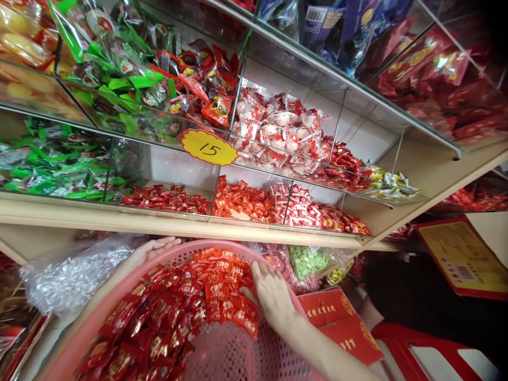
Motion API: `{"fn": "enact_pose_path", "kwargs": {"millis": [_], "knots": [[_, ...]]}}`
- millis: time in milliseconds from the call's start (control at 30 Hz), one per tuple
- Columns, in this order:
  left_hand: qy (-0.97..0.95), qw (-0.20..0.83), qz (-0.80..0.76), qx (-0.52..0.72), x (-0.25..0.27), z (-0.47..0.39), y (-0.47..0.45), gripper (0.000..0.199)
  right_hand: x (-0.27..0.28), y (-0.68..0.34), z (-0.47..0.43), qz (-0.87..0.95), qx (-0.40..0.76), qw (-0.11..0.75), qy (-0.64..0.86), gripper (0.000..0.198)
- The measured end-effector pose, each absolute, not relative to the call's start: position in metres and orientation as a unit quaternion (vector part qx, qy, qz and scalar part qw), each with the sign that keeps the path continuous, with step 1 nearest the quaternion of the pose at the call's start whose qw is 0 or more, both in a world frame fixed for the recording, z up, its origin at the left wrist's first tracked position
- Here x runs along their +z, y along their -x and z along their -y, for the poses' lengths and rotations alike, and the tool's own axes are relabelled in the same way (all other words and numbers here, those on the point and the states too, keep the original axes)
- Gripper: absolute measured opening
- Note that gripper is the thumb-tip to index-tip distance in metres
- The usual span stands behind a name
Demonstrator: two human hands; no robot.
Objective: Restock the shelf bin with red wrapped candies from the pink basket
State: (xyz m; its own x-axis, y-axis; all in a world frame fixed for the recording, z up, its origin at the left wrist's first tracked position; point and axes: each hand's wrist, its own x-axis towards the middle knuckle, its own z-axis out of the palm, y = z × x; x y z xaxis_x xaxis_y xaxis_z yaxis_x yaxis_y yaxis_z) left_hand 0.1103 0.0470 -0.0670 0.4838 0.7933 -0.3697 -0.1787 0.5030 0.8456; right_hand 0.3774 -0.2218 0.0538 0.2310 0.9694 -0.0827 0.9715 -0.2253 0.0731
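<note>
A pink plastic basket (234, 360) is tilted up toward the shelf, filled with several small red wrapped candies (186, 307). My left hand (153, 248) holds the basket's far rim, fingers curled over its edge. Inside the basket my right hand (270, 293) lies flat on the candy pile, fingers spread and pressed against the red wrappers near the right rim.
Glass-fronted shelf bins (254, 206) above hold red, white and green wrapped sweets, with a yellow "15" price tag (209, 146). A clear bag of silver candies (71, 275) lies left. Red boxes (341, 323) and a red stool (420, 354) sit lower right.
</note>
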Motion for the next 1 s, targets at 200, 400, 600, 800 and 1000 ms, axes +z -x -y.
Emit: {"fn": "enact_pose_path", "kwargs": {"millis": [200, 400, 600, 800, 1000], "knots": [[-0.382, 0.773, -0.396, 0.316, -0.071, -0.050, -0.109, 0.058, 0.052, -0.380, 0.220, -0.626, 0.002, 0.056, -0.778, 0.039], [-0.382, 0.778, -0.391, 0.308, -0.072, -0.050, -0.108, 0.063, 0.063, -0.373, 0.218, -0.612, -0.030, 0.079, -0.786, 0.042], [-0.381, 0.780, -0.395, 0.302, -0.073, -0.054, -0.109, 0.066, 0.064, -0.374, 0.217, -0.600, -0.029, 0.079, -0.795, 0.044], [-0.373, 0.776, -0.404, 0.309, -0.071, -0.050, -0.111, 0.066, 0.057, -0.378, 0.222, -0.631, 0.007, 0.057, -0.774, 0.033], [-0.360, 0.776, -0.408, 0.319, -0.060, -0.044, -0.114, 0.067, 0.056, -0.382, 0.226, -0.651, -0.012, 0.058, -0.757, 0.008]]}}
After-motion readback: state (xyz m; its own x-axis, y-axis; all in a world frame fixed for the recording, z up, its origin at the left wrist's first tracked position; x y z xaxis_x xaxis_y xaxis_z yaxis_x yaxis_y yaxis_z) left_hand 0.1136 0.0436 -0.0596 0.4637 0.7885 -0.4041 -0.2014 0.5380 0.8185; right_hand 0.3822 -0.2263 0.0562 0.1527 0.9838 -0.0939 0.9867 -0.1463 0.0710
